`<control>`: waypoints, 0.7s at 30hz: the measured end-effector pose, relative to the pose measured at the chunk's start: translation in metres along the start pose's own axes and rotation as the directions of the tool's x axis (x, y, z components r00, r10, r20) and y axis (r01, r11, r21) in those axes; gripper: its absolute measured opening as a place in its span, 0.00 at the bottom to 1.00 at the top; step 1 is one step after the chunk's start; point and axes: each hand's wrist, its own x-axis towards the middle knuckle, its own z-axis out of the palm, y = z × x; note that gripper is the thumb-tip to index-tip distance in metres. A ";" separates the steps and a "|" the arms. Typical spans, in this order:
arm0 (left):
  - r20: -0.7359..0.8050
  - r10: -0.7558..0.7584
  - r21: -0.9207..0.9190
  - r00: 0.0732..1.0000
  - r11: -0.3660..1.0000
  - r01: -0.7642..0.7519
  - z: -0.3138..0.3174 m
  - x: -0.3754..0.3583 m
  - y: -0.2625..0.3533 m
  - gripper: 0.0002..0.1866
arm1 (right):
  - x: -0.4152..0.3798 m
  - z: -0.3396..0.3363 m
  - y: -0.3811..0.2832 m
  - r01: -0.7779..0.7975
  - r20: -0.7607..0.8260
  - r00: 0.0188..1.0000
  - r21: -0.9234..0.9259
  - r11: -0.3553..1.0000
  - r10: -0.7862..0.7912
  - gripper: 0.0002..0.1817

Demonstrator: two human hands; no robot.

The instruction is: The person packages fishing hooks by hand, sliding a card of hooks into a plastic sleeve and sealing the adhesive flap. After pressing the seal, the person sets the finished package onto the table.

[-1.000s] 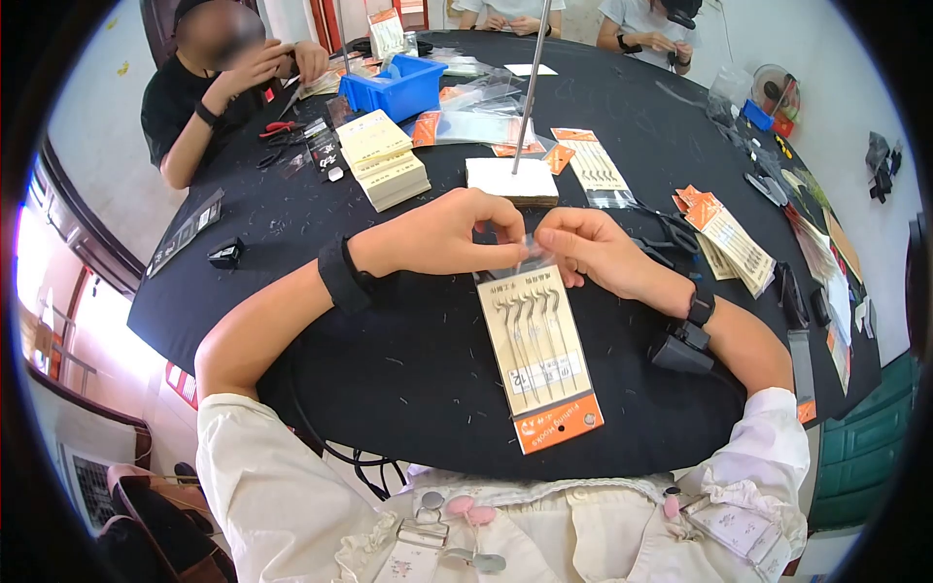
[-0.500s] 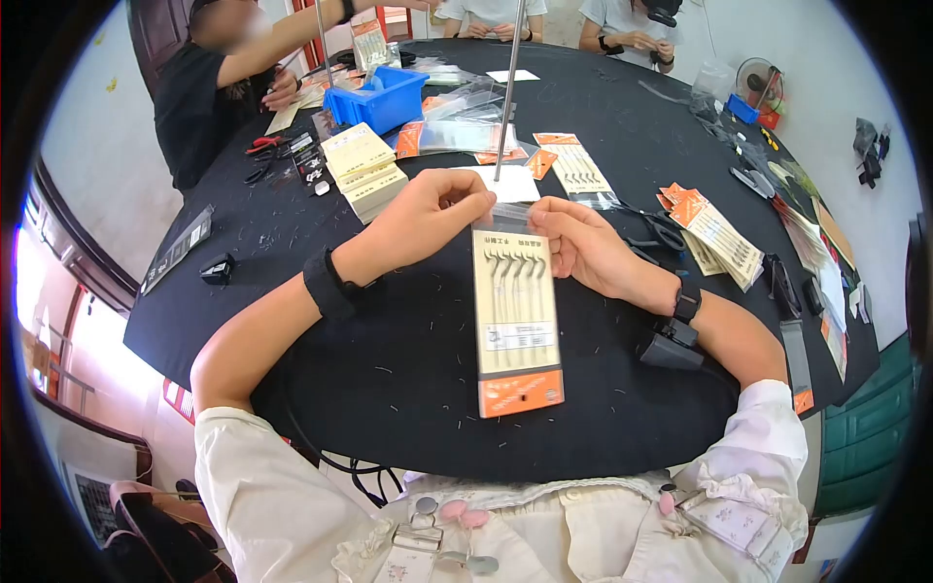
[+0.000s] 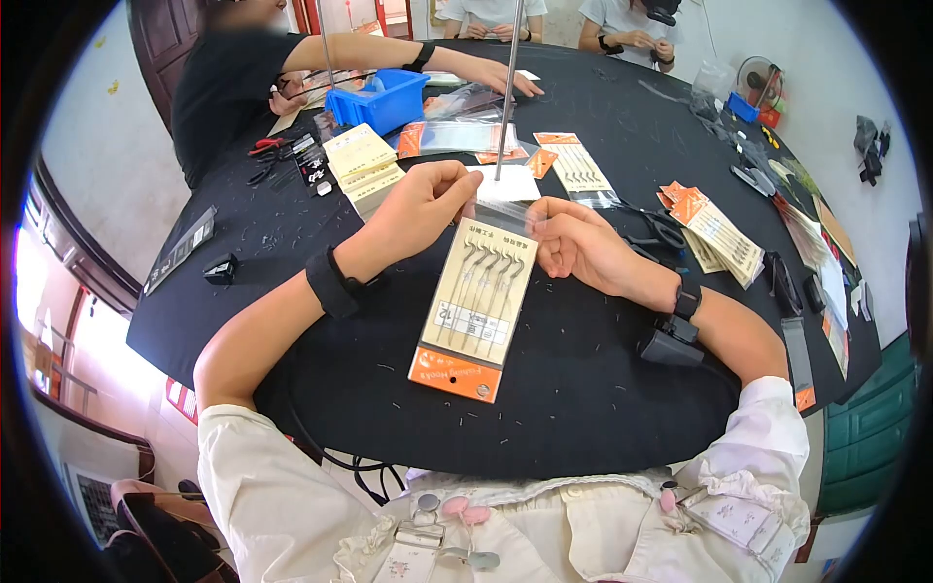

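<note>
Both hands are at the clear top flap of a packet of fishing hooks [image 3: 478,301], whose orange end points down toward me and to the left. Several dark hooks on a cream card show through its plastic. My left hand [image 3: 420,209] pinches the flap's left corner between thumb and finger. At the right corner, my right hand [image 3: 583,248] closes its thumb and fingers on the plastic. A white card [image 3: 515,183] lies just beyond the flap, by the foot of a metal rod [image 3: 509,97].
Cream cards [image 3: 360,160] are stacked at left, near a blue bin [image 3: 379,102]. Filled packets [image 3: 714,233] and black scissors [image 3: 656,228] lie at right. A co-worker's arm [image 3: 379,51] reaches across the far left; two more people sit at the far edge.
The packet has swung, its orange end moving left and its printed label coming into clearer view. The co-worker at the far left has leaned in and lowered an arm over the table.
</note>
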 end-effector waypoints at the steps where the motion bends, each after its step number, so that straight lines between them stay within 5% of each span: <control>1: -0.015 0.030 -0.016 0.999 0.999 -0.030 0.000 0.001 -0.003 0.15 | 0.000 0.001 -0.001 0.000 0.000 1.000 0.000 1.000 0.000 0.05; 15: -0.091 0.008 0.100 0.996 0.995 0.002 0.000 -0.003 0.001 0.06 | 0.002 0.001 0.000 0.028 0.000 1.000 -0.006 1.000 -0.028 0.10; 18: -0.079 0.041 0.255 0.996 0.967 -0.020 0.001 -0.003 -0.001 0.08 | 0.000 0.004 0.000 0.031 -0.018 0.999 -0.010 0.999 -0.031 0.11; 21: -0.185 0.238 0.345 0.953 0.924 -0.164 0.002 -0.004 -0.003 0.10 | 0.001 0.003 0.000 0.034 0.003 0.999 -0.031 0.999 -0.034 0.11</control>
